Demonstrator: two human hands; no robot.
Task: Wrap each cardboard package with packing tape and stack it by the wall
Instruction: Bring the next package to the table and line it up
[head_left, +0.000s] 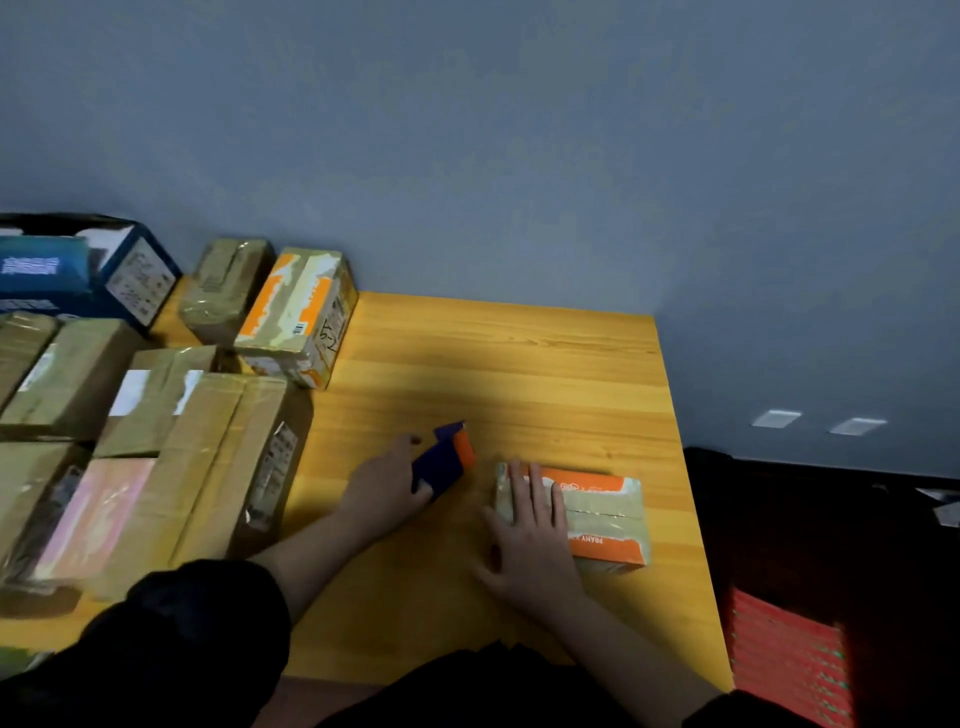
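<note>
- Package (587, 514), orange and tan and glossy with tape, lies flat on the tabletop (519, 364), toward its near right part, well apart from the wall (467, 156).
- Right hand (530, 540) rests on the package's left end, palm down, fingers straight and slightly spread; its grip is slack and it clasps nothing.
- Left hand (387, 488) lies just left of the package, apart from it, with its fingers curled round a dark blue and orange dispenser (447, 460); the grip is closed on that tool.
- Dispenser sits low on the tabletop, its orange end pointing toward the package; whether it touches the wood I cannot tell.
- Dark sleeves cover both forearms near the bottom edge.
- Boxes crowd the left side of the tabletop: a large brown box (218, 467) nearest the left arm, a pink-topped one (88, 519) beside it, more brown ones behind.
- Against the wall stand an orange-printed box (298, 312), a taped brown box (228, 286) to its left, and a blue carton (78, 270) at the far left.
- Red stack (789, 660) lies on the dark floor right of the tabletop.
- Two pale plates (818, 422) sit low on the wall at right.
</note>
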